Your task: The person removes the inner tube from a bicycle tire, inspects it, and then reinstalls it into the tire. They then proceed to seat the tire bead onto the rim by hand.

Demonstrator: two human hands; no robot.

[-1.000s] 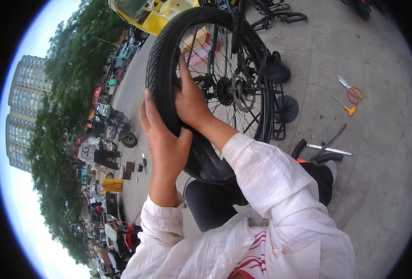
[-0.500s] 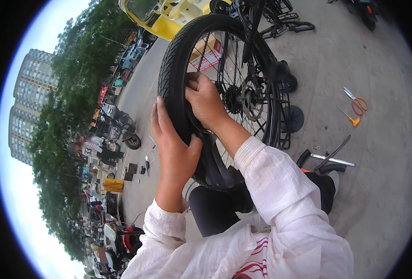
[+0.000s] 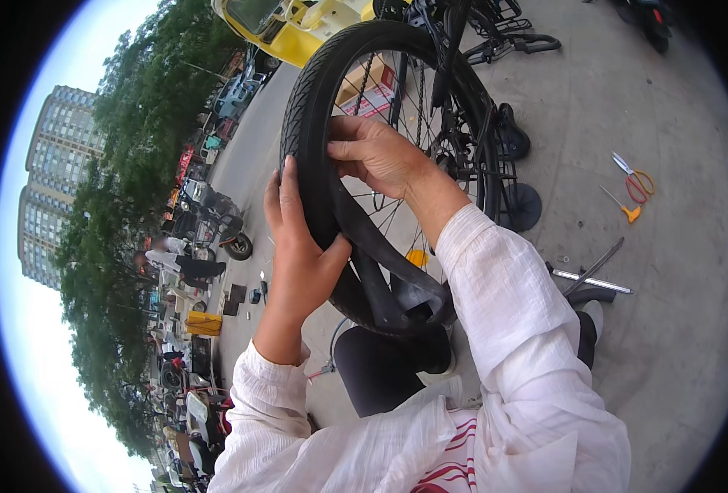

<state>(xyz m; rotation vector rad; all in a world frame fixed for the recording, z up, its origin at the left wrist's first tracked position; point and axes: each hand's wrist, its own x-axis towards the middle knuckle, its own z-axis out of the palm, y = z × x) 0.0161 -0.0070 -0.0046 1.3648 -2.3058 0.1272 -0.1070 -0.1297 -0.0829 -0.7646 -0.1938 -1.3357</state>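
A black bicycle tyre (image 3: pixel 305 115) stands upright in front of me on its spoked wheel. A slack black inner tube (image 3: pixel 380 246) hangs out of the tyre's near side and loops at the bottom. My left hand (image 3: pixel 302 246) grips the tyre, its fingers along the outer tread and its thumb on the side by the tube. At the tyre's inner edge, higher up, my right hand (image 3: pixel 376 156) is closed with thumb and fingers pinched where the tube runs into the tyre. The fingertips are partly hidden there.
Scissors (image 3: pixel 633 177) and an orange-handled pointed tool (image 3: pixel 623 205) lie on the pavement at right. A silver bar (image 3: pixel 591 278) and dark strips lie nearer. A cardboard box (image 3: pixel 372 86) and a yellow vehicle (image 3: pixel 290 37) stand beyond the wheel. Parked scooters (image 3: pixel 212 218) and a person are at left.
My right hand has turned and risen slightly along the tyre's inner edge. More of the inner tube shows below it, looping away from the wheel. My left hand stays on the tyre.
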